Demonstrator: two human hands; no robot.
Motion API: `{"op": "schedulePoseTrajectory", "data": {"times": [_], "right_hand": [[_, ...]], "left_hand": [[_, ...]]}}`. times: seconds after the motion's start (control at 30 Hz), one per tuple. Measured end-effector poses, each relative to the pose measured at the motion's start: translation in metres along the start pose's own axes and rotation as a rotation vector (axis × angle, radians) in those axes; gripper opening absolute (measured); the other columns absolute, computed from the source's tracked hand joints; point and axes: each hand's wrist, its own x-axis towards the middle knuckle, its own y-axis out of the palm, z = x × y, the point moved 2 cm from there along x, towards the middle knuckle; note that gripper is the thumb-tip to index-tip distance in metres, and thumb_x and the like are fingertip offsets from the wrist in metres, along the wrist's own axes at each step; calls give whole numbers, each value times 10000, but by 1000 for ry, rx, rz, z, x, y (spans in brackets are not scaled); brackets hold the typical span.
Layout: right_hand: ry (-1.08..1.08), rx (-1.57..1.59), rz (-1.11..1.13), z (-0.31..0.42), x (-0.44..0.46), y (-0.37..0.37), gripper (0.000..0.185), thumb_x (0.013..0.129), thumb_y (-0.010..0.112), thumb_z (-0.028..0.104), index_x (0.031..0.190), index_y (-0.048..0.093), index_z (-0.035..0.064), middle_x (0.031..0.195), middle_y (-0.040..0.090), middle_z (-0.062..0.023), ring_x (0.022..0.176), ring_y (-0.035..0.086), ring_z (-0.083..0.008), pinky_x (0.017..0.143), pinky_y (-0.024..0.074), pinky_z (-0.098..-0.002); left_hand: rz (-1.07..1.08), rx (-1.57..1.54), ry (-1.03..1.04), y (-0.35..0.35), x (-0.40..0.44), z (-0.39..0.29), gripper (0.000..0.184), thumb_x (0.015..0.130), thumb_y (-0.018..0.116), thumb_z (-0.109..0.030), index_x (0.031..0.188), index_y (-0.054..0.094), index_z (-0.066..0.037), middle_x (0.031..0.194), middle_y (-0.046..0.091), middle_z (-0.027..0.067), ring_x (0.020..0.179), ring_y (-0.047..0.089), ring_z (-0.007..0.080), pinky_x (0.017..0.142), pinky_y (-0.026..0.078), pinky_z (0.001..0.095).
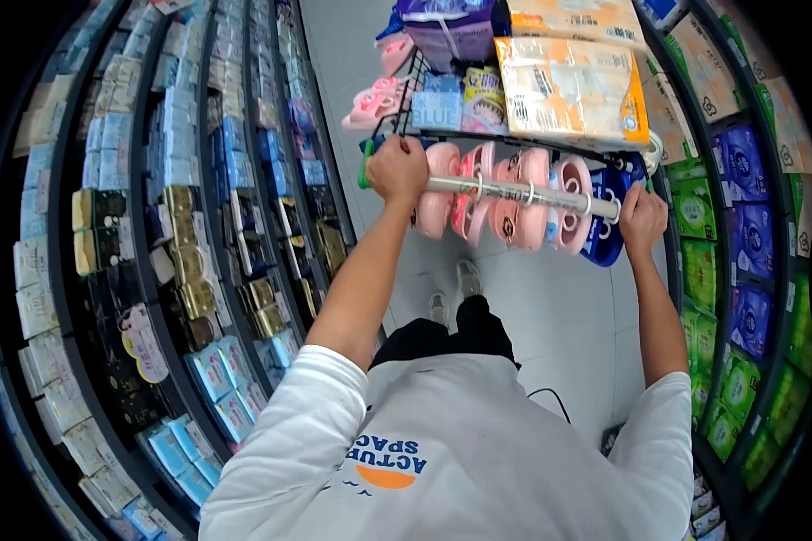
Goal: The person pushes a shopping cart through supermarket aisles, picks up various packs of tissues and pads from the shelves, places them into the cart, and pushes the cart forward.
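Observation:
My left hand (399,169) is wrapped round the left end of the shopping cart handle (505,187). At the handle's right end, my right hand (644,216) is closed on it as well. Between my hands, several pink slippers (523,200) hang from the bar on white hooks, with dark blue slippers (606,216) beside my right hand. Inside the cart basket are orange-and-white tissue packs (568,90), a purple pack (448,32), a light blue pack (437,106) and a yellow-and-pink bag (484,101). More pink slippers (376,104) hang outside the basket's left side.
Tall shelves (149,298) full of small boxes and packs line the left of the aisle. Along the right, shelves hold green tissue packs (692,207) and purple tissue packs (742,162). My shoes (468,279) stand on the pale tiled floor (555,316) behind the cart.

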Motion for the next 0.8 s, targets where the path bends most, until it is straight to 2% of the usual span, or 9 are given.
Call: {"op": "schedulePoseTrajectory", "data": {"times": [0.2, 0.53, 0.6, 0.73, 0.8], "right_hand": [[-51, -7, 96, 20, -1, -4, 368, 929, 492, 260, 659, 660, 76, 613, 614, -141, 615, 594, -326, 703, 437, -399], [-141, 17, 173, 41, -58, -36, 408, 946, 465, 254, 662, 675, 50, 618, 627, -163, 624, 600, -331, 742, 433, -386], [-176, 59, 292, 44, -70, -47, 414, 950, 457, 262, 667, 671, 49, 624, 627, -176, 613, 594, -345, 741, 433, -390], [-265, 63, 547, 42, -90, -70, 439, 974, 420, 276, 697, 646, 20, 672, 616, -222, 651, 573, -418, 702, 448, -478], [-282, 103, 535, 42, -112, -82, 435, 975, 413, 269, 697, 634, 18, 673, 614, -223, 645, 564, -434, 684, 443, -494]], "left_hand": [[103, 123, -68, -20, -9, 21, 283, 802, 536, -290, 724, 699, -71, 692, 665, 180, 656, 648, 380, 636, 500, 478], [-30, 29, -83, -73, -88, 80, 241, 783, 573, -260, 660, 669, -76, 639, 648, 172, 574, 630, 358, 608, 501, 459], [-30, 32, -83, -83, -111, 92, 242, 783, 572, -255, 644, 656, -77, 635, 647, 169, 570, 627, 358, 609, 500, 457], [-36, 15, -109, -108, -158, 104, 247, 789, 563, -251, 640, 648, -73, 645, 651, 161, 589, 636, 339, 636, 500, 448], [-75, 0, -117, -122, -186, 115, 268, 803, 549, -275, 662, 652, -72, 658, 651, 168, 596, 634, 362, 610, 501, 465]]}}
